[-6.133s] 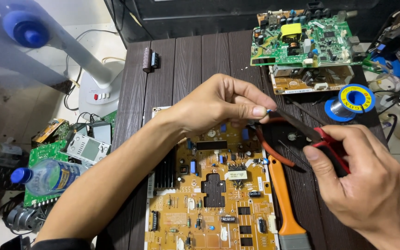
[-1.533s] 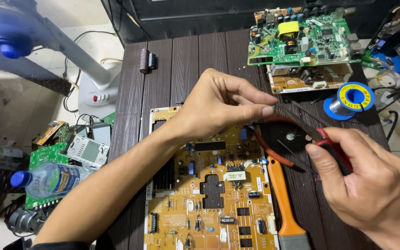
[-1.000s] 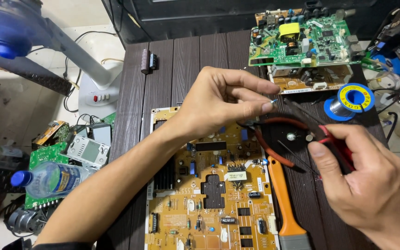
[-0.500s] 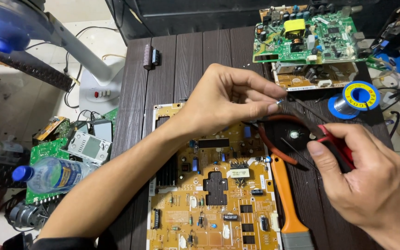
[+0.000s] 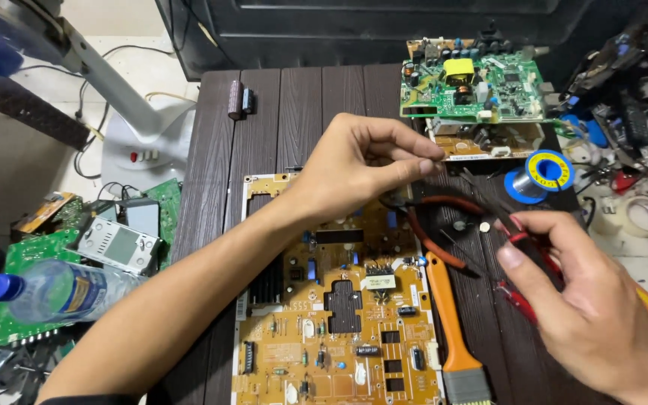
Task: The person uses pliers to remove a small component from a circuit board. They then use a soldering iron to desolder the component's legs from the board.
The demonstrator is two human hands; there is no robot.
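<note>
Here, above the orange rectangular circuit board [image 5: 339,300]: left hand [image 5: 358,169], fingertips pinched on something too small to make out; right hand [image 5: 586,300], just right of the board, closed around red-handled pliers [image 5: 481,217]; orange-handled brush [image 5: 451,322] alongside the board's right edge.

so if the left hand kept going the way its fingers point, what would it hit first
Probably the solder spool. The left hand points right across the table, fingertips pinched just past the brown board's lower edge. Depth is unclear, so it might pass above.
</note>
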